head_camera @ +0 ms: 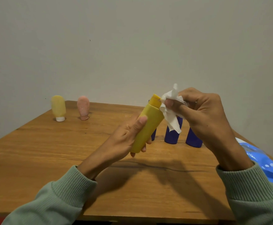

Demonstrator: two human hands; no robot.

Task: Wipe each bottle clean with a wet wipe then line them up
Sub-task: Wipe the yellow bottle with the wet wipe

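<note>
Well, the left hand (126, 137) holds the yellow bottle (148, 125) up above the worktop (51, 151), tilted with its cap end pointing up and away. The left fingers (139, 123) are curled round the bottle's body, with the thumb on the front. The right hand (202, 111) is just right of the yellow bottle's cap. Its fingers (170, 103) pinch a crumpled white wet wipe (171, 111), and the wipe touches the cap. A loose end of the wipe hangs down beside the bottle.

Behind the yellow bottle, three dark blue bottles (172, 135) stand on the worktop in a row. The one nearest it is mostly hidden. Far to the left of the yellow bottle, a pale yellow bottle (58, 107) and a pink bottle (83, 107) stand on their caps, side by side but not touching. To the right of the yellow bottle, past the right arm, a blue wipe pack (262, 161) lies at the worktop's edge. Both arms wear green sleeves (70, 189).
</note>
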